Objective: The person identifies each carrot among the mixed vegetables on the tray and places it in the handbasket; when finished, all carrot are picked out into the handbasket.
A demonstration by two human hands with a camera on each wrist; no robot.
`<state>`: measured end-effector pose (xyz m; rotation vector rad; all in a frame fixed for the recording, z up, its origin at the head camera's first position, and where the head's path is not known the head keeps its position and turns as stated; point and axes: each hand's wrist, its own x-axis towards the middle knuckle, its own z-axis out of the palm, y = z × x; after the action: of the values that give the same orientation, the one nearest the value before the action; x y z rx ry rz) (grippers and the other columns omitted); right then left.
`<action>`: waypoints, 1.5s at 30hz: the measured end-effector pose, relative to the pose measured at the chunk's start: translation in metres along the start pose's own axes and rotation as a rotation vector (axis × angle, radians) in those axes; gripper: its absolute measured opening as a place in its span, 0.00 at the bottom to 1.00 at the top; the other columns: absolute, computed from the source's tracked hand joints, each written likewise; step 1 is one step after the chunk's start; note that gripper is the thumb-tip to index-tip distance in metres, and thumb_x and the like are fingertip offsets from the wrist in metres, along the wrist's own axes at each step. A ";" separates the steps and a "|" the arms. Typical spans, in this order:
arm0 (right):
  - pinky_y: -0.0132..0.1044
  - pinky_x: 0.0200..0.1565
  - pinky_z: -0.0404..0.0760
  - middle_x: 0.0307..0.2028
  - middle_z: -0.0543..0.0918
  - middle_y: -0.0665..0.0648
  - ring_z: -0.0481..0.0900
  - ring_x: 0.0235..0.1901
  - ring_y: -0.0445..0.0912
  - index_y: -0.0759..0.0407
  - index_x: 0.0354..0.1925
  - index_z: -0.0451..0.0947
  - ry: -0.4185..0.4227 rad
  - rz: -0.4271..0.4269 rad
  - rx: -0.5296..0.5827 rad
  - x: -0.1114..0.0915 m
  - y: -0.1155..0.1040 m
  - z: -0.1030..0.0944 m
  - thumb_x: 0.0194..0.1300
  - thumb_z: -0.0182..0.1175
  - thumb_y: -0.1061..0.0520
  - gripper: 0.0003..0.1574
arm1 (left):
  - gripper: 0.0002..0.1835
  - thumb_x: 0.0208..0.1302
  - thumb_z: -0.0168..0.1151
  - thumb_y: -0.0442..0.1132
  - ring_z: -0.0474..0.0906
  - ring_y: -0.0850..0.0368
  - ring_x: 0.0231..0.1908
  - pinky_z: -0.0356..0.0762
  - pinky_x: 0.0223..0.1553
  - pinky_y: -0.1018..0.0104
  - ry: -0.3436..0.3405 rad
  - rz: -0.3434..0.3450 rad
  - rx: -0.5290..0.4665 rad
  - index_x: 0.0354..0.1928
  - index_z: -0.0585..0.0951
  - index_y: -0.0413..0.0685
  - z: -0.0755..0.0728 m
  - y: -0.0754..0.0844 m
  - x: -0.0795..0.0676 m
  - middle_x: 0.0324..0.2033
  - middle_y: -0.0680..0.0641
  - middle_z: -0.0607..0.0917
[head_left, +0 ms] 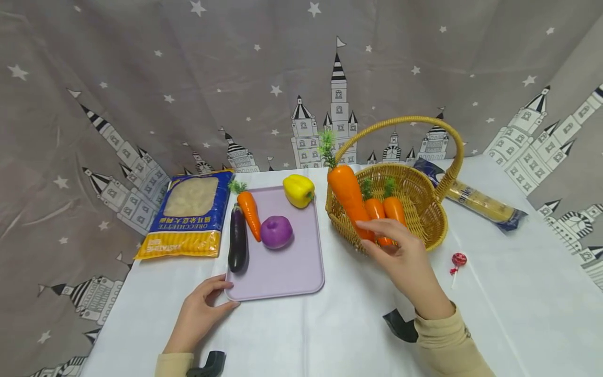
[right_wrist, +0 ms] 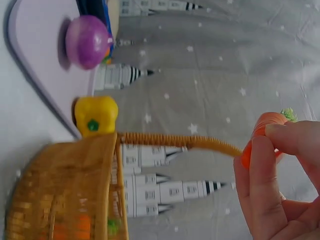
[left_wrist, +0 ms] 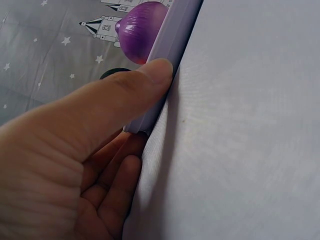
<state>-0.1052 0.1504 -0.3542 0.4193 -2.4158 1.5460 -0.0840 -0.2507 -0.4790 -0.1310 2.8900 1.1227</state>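
Observation:
With thumb and fingers, my right hand pinches the lower end of a big orange carrot. The carrot stands with its green top up, in front of the left side of a wicker basket in the head view. Two smaller carrots lie in that basket. At the near left corner of a light purple tray, my left hand grips the edge, thumb on the front side. On the tray are an eggplant, a small carrot, a purple onion and a yellow bell pepper.
A blue and yellow pasta bag lies left of the tray. Behind the basket's right side rests a long spaghetti pack. A red lollipop lies at the right. The basket's tall handle arches up; a grey curtain hangs behind.

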 end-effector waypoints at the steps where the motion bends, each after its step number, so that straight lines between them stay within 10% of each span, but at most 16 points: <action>1: 0.31 0.39 0.85 0.49 0.81 0.47 0.75 0.45 0.43 0.52 0.52 0.82 0.012 0.005 -0.005 -0.002 0.001 -0.003 0.58 0.67 0.66 0.23 | 0.25 0.48 0.77 0.41 0.67 0.41 0.63 0.66 0.65 0.48 0.000 -0.001 0.000 0.50 0.82 0.44 0.000 0.000 0.000 0.60 0.40 0.75; 19: 0.20 0.37 0.79 0.49 0.79 0.58 0.79 0.45 0.49 0.55 0.55 0.80 0.134 0.135 -0.202 -0.017 0.041 -0.040 0.61 0.65 0.65 0.23 | 0.23 0.46 0.78 0.40 0.71 0.43 0.60 0.68 0.62 0.56 0.044 0.068 0.004 0.47 0.83 0.44 -0.001 0.001 0.000 0.57 0.42 0.79; 28: 0.54 0.39 0.84 0.53 0.77 0.67 0.78 0.46 0.63 0.59 0.57 0.78 0.064 0.227 -0.329 0.016 0.076 -0.048 0.64 0.61 0.64 0.22 | 0.24 0.48 0.77 0.40 0.68 0.42 0.62 0.67 0.64 0.51 0.006 0.014 -0.011 0.49 0.82 0.43 -0.001 0.002 0.000 0.58 0.41 0.77; 45: 0.60 0.42 0.77 0.44 0.80 0.73 0.74 0.42 0.65 0.68 0.53 0.78 0.007 0.314 -0.622 0.046 0.096 -0.040 0.59 0.54 0.68 0.22 | 0.25 0.47 0.77 0.41 0.68 0.42 0.62 0.66 0.65 0.50 0.001 0.002 -0.007 0.49 0.82 0.43 0.000 0.001 0.000 0.59 0.42 0.76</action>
<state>-0.1808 0.2205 -0.4022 -0.0926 -2.8745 0.7914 -0.0845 -0.2499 -0.4778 -0.1295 2.8880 1.1338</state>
